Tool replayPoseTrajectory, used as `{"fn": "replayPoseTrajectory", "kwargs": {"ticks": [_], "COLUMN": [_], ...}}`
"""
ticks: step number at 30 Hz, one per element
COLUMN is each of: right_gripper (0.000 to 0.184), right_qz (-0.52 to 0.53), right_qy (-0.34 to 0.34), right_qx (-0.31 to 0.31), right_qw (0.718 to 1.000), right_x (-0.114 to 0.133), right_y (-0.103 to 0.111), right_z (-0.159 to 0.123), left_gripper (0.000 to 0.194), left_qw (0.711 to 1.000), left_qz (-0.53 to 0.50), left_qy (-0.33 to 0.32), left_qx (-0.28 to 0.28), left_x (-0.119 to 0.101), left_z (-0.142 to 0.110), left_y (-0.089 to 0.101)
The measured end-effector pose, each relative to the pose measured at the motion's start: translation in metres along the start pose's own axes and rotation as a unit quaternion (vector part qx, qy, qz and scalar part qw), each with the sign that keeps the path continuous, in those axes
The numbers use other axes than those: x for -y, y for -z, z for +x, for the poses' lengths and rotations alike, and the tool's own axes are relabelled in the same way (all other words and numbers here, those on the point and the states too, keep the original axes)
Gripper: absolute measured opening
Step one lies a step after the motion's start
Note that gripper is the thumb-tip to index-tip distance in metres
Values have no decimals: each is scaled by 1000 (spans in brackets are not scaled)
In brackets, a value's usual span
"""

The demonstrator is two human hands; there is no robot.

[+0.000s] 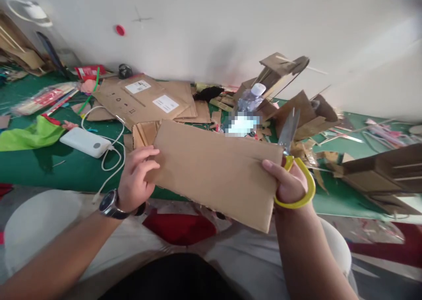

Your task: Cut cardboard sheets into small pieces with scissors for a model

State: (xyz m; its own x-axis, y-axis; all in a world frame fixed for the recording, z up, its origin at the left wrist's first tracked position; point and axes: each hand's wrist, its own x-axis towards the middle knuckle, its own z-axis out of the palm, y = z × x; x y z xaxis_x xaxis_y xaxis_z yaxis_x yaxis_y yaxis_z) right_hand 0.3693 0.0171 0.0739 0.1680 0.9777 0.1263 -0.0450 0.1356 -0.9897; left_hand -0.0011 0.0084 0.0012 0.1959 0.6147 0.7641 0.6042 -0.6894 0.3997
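A flat brown cardboard piece is held up in front of me at the table's near edge, tilted down to the right. At its left end my left hand grips it, with fingertips over the edge and a watch on the wrist. My right hand pinches its right end, thumb on the front face. The same hand carries yellow-handled scissors, the handle loop around the hand and the blades pointing up, slightly apart. The fingers behind the cardboard are hidden.
On the green table lie a white power bank with a cable, flattened cardboard with labels, and scraps. A plastic bottle stands behind the held piece. Cardboard constructions are at the right. White stools flank me.
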Motion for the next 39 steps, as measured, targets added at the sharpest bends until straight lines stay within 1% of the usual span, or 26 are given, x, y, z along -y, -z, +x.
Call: {"fn": "replayPoseTrajectory", "kwargs": {"ticks": [2,4,5,6,8,9,10,11,13,14,15,16,17,19,21,22,23,25,26,27,28,29,31,33,37,39], "right_gripper": [30,28,29,30,38,43,50,56,68,72,71,67,63,61,59,59,58,56,54,53,52,51,52,53,55,58], "right_qz": [16,34,37,36,24,15,6,-4,-29,-28,-20,-15,-5,-9,-8,-4,5,27,35,37,32,22,5,9,30,33], "right_qy": [-23,-13,6,29,78,97,102,93,68,57,40,-5,-25,-15,-16,-17,-21,-40,-58,-80,-106,-132,-171,-191,-264,-300], "right_qx": [-21,-77,-108,-135,-161,-159,-142,-124,-84,-45,-9,45,80,76,88,95,104,129,146,165,184,202,224,240,299,300], "right_qw": [999,996,993,990,984,982,985,988,994,997,999,999,996,997,996,995,994,990,987,982,977,970,959,952,917,905], "right_x": [-1,-4,-7,-10,-20,-26,-33,-39,-50,-53,-54,-54,-51,-43,-33,-29,-26,-22,-21,-21,-20,-19,-17,-15,-12,-12], "right_y": [2,2,1,-1,-6,-9,-11,-12,-11,-8,-4,1,6,15,22,23,24,21,19,16,13,10,2,-7,-20,-23], "right_z": [0,-2,-4,-8,-20,-28,-37,-46,-59,-63,-63,-61,-56,-43,-32,-29,-27,-28,-29,-30,-32,-34,-37,-43,-60,-69], "left_gripper": [52,56,53,49,51,56,58,54,35,27,23,20,20,19,20,22,26,33,36,38,40,42,45,47,48,48], "left_qw": [994,965,939,903,817,778,748,729,707,700,696,695,699,714,733,747,768,832,867,893,910,919,922,918,911,907], "left_qz": [-76,-191,-267,-351,-496,-543,-572,-585,-586,-579,-572,-563,-555,-534,-505,-483,-451,-349,-284,-225,-177,-137,-71,-11,61,79], "left_qy": [72,159,204,241,292,309,327,348,395,417,433,443,447,445,449,454,454,430,403,374,348,328,309,303,288,287], "left_qx": [-39,-81,-80,-55,31,65,79,71,15,-15,-40,-57,-68,-83,-76,-55,-26,47,76,106,139,169,221,255,290,298], "left_x": [-3,-10,-14,-19,-28,-32,-35,-38,-40,-39,-37,-35,-32,-25,-19,-17,-15,-12,-11,-11,-10,-9,-7,-3,3,5], "left_z": [-2,-6,-8,-11,-16,-19,-20,-21,-19,-17,-14,-11,-8,-4,-2,-1,0,4,7,11,16,20,28,34,35,34], "left_y": [-4,-9,-12,-14,-17,-18,-19,-20,-21,-21,-20,-19,-16,-10,-2,2,6,15,19,23,27,30,35,39,43,43]}}
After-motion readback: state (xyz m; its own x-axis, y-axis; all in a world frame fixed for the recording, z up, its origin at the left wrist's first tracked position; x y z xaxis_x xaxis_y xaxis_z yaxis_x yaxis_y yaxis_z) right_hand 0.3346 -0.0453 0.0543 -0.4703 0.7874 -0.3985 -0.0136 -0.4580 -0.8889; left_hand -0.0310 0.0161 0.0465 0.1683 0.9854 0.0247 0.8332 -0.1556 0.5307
